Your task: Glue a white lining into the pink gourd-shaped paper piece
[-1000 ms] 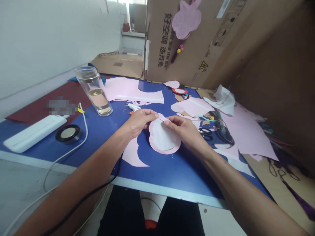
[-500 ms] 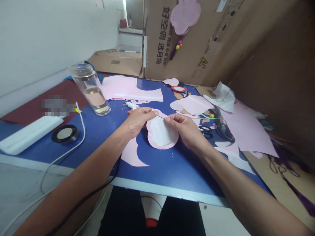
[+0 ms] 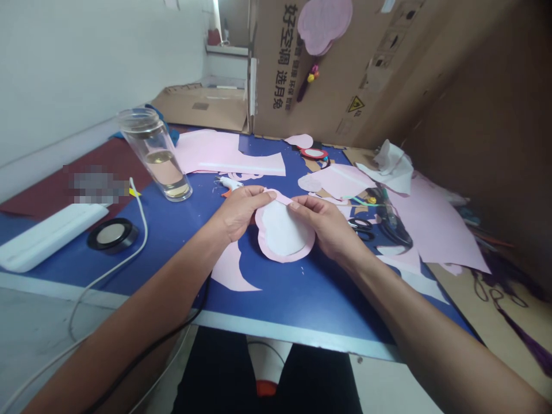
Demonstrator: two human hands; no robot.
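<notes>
A round pink paper cutout with a white centre point(image 3: 282, 233) sits just above the blue table point(image 3: 181, 230). My left hand point(image 3: 239, 210) pinches its upper left edge and my right hand point(image 3: 325, 224) pinches its upper right edge. Between the two sets of fingertips the top rim is folded into a narrow pink strip. A curved pink offcut point(image 3: 230, 270) lies under my left wrist.
A glass jar of liquid point(image 3: 157, 155) stands at the left, with a white box point(image 3: 45, 236), black round disc point(image 3: 112, 234) and white cable near it. Pink sheets point(image 3: 224, 154), a glue gun point(image 3: 230, 185), scissors point(image 3: 364, 225) and crumpled white paper point(image 3: 390, 167) lie behind and right. Cardboard boxes point(image 3: 328, 75) wall the back.
The cutout and both hands have shifted slightly up and left in the view. The grip on the top edge is unchanged.
</notes>
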